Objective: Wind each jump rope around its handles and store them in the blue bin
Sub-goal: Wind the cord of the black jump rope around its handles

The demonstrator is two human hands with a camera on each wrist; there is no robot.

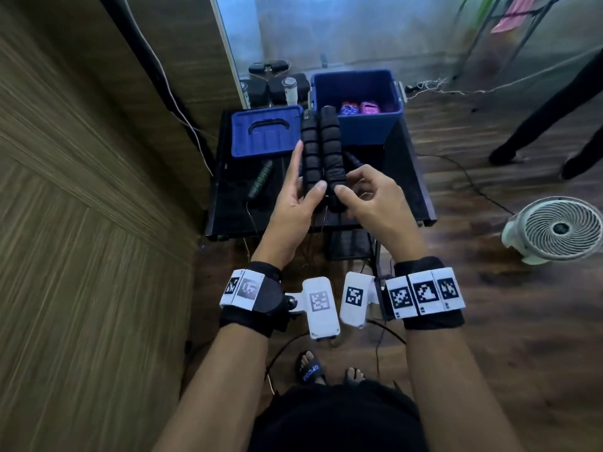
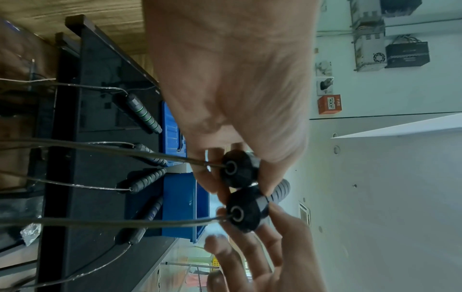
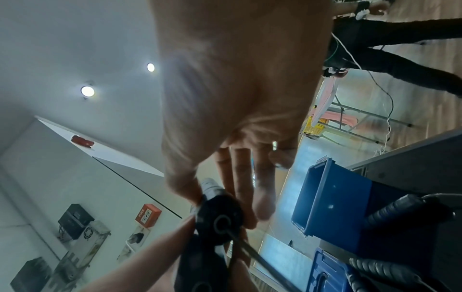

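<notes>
hands: the left hand [image 1: 290, 203] and right hand [image 1: 368, 200] are holding the 2 black foam handles [image 1: 321, 151] side by side over the table, probably lining them up so the cord can get wound around both.
left fingers: thumb is pressing on the front of the left handle, index finger [image 1: 295, 158] is lying straight along its side, the rest are curling behind it.
right fingers: thumb and curled fingers are pinching the lower end of the right handle.
cord [image 2: 100, 152]: trailing loose from both end caps, nothing wound yet I'd say.
table [image 1: 408, 177]: more unwound ropes are lying here, 1 with green-ringed handles [image 1: 261, 181].
lid [image 1: 266, 135]: sitting off, so the bin is staying open.
blue bin [image 1: 355, 89]: at the far edge, already holding pink and purple bundles.
</notes>
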